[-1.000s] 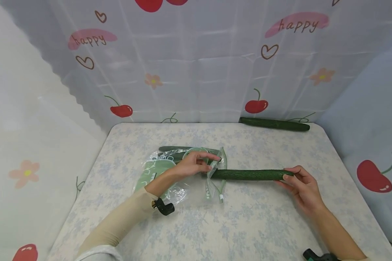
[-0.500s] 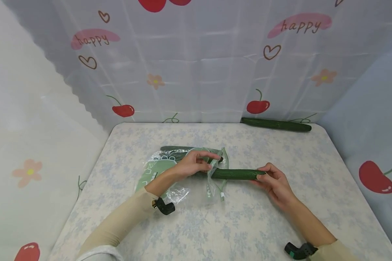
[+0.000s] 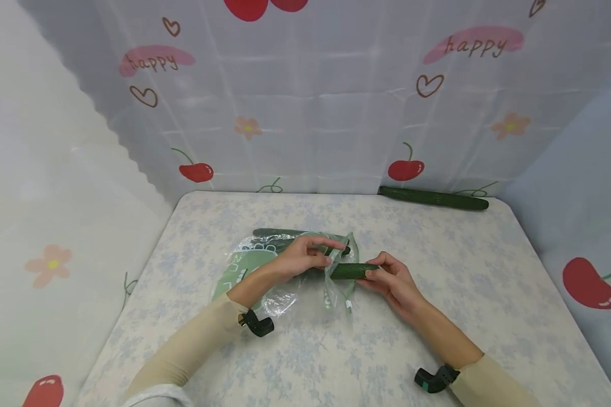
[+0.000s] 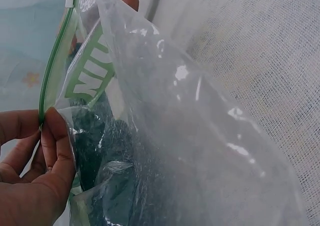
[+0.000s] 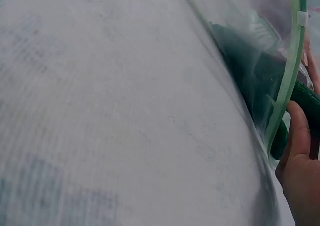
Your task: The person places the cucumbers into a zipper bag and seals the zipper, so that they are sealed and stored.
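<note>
A clear zip bag (image 3: pixel 244 268) with a green print lies on the table, its mouth facing right. My left hand (image 3: pixel 302 257) pinches the bag's edge at the mouth; in the left wrist view its fingers (image 4: pixel 57 136) grip near the green zip strip (image 4: pixel 50 71). My right hand (image 3: pixel 394 285) holds the outer end of a cucumber (image 3: pixel 350 271), most of which is inside the bag. Behind it, at least one more cucumber (image 3: pixel 275 232) lies within the bag. In the right wrist view the right thumb (image 5: pixel 299 128) is beside the zip strip (image 5: pixel 287 81).
Another cucumber (image 3: pixel 433 198) lies along the table's back right edge, against the printed curtain (image 3: pixel 305 124). A pale floral cloth covers the table (image 3: pixel 295 362). A white slider (image 3: pixel 348 305) sits on the zip strip's near end.
My right hand has moved left, sliding the cucumber deeper into the bag, so only a short end shows outside. The left hand has kept its hold on the bag's edge.
</note>
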A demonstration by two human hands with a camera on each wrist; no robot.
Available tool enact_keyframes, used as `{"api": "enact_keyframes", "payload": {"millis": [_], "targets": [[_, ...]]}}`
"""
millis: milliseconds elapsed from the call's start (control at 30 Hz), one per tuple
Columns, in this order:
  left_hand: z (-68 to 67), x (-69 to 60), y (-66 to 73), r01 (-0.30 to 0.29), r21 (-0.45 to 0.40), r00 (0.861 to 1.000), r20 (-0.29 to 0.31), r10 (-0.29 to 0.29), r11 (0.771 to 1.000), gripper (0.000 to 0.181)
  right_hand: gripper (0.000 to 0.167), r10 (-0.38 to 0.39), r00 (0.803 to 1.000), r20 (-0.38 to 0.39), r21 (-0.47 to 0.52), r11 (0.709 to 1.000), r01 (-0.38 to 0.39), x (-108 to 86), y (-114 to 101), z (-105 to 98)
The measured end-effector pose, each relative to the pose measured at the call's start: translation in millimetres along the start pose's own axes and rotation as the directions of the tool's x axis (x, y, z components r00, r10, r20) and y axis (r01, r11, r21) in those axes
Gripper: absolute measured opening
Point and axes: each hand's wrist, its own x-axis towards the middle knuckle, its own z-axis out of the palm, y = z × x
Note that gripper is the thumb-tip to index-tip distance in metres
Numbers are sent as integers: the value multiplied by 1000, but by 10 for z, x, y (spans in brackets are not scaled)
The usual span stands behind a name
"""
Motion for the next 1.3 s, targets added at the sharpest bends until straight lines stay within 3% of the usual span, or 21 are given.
{"api": "enact_keyframes", "payload": {"millis": [167, 300, 400, 600, 700, 833, 1200, 1300], "targets": [[2, -3, 3, -9, -1, 1000, 29, 9, 1000, 42, 14, 60, 998, 35, -160, 986, -54, 78, 35, 60], [-36, -25, -27, -1, -5, 1000, 30, 1, 1000, 42, 25, 69, 995, 69, -405, 914, -36, 118, 42, 104], [-82, -47, -51, 2, -4, 1000, 15, -2, 1000, 41, 30, 53, 993, 109, -496, 868, 8, 132, 37, 133], [-116, -74, -62, 2, 17, 1000, 24, -3, 1000, 41, 29, 64, 988, 142, -512, 859, 18, 99, 28, 92], [-112, -81, -59, 9, 33, 1000, 16, -9, 999, 41, 38, 69, 978, 198, -493, 869, 39, 82, 10, 39], [-110, -91, -64, 24, 34, 1000, 6, -24, 999, 41, 41, 62, 965, 253, -514, 854, 80, 79, -1, -4], [-104, -86, -91, 10, 19, 1000, 20, -11, 1000, 40, 31, 80, 968, 239, -538, 840, 63, 142, 4, -2], [-94, -88, -85, 16, 9, 1000, 24, -16, 1000, 40, 28, 92, 970, 224, -568, 821, 53, 164, -15, 19]]}}
